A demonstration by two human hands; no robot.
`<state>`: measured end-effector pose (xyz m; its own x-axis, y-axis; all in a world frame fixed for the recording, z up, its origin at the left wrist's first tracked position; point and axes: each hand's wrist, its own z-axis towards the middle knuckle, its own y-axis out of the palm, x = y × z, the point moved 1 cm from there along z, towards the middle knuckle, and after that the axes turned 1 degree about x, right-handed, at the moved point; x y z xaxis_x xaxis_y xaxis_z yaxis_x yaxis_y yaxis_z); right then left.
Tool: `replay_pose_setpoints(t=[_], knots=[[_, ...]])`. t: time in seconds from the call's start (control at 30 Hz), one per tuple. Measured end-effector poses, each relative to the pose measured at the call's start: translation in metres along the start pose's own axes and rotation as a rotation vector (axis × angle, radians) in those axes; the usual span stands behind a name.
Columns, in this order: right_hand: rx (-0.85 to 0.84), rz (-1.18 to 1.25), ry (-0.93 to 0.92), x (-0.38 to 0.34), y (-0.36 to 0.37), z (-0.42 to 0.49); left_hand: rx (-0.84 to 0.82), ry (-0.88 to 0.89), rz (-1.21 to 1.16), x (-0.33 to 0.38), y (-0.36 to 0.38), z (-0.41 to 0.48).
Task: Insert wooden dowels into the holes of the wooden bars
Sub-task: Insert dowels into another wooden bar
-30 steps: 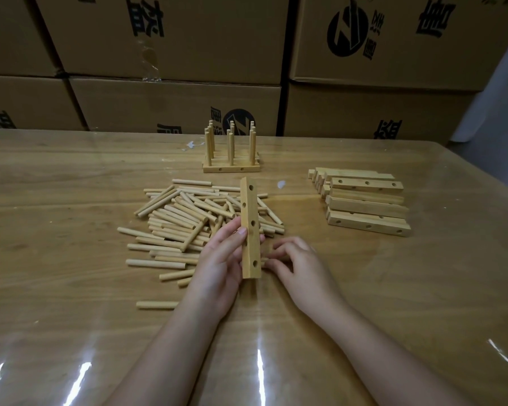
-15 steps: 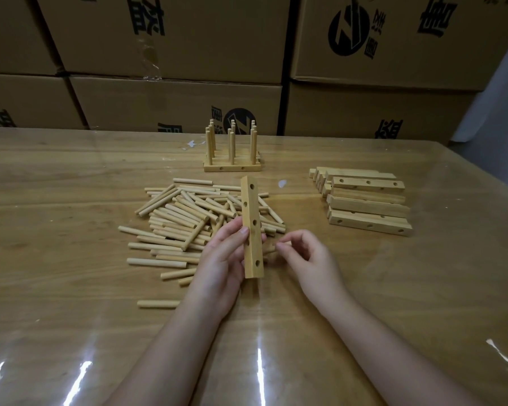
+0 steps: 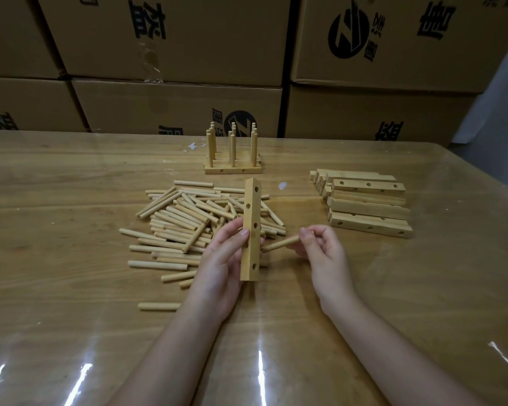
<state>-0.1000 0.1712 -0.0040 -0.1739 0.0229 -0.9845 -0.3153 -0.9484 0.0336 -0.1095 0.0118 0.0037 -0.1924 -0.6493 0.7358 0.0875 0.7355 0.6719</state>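
While my left hand (image 3: 217, 271) grips the wooden bar (image 3: 251, 230) upright above the tabletop (image 3: 71, 332), my right hand (image 3: 320, 253) pinches a dowel (image 3: 280, 244) pointing at its holes. Loose dowels (image 3: 188, 221) lie behind; spare bars (image 3: 367, 206) sit stacked at right, a finished assembly (image 3: 232, 159) farther back.

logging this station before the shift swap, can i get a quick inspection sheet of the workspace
surface: wooden table under glossy clear film, glare near front edge
job's things: loose dowel pile; bar stack; finished bars with upright dowels
clutter: white scraps
grippers: left hand holds a drilled bar on end; right hand fingers pinch a dowel aimed at it
cables: nothing seen
surroundings: stacked cardboard boxes behind
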Motion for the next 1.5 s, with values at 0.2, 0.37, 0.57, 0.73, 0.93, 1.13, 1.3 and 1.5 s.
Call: replay_pose_setpoints(t=[0.2, 0.37, 0.57, 0.73, 0.93, 1.13, 1.3, 1.5], knots=[[-0.107, -0.165, -0.025, -0.002, 0.001, -0.004, 0.044, 0.013, -0.016, 0.000, -0.001, 0.002], [-0.212, -0.204, -0.009, -0.007, -0.001, -0.006, 0.077, 0.018, -0.043, 0.001, -0.002, 0.003], [-0.389, -0.392, -0.046, -0.006, 0.002, -0.008, 0.052, 0.018, -0.037, 0.000, -0.003, 0.003], [-0.291, -0.445, -0.123, -0.005, 0.002, -0.005, 0.038, -0.004, -0.040, 0.001, 0.000, 0.002], [-0.220, -0.268, -0.080, -0.008, -0.001, -0.006, 0.046, -0.009, 0.048, -0.001, 0.000, 0.001], [-0.180, -0.181, -0.110, -0.007, -0.001, -0.003, 0.058, 0.031, 0.263, -0.001, 0.006, -0.002], [-0.148, -0.139, -0.118, -0.006, -0.001, -0.002, 0.011, 0.080, 0.440, -0.002, 0.012, -0.007], [-0.114, -0.102, -0.100, -0.005, -0.005, 0.000, -0.030, 0.057, 0.540, -0.003, 0.017, -0.011]])
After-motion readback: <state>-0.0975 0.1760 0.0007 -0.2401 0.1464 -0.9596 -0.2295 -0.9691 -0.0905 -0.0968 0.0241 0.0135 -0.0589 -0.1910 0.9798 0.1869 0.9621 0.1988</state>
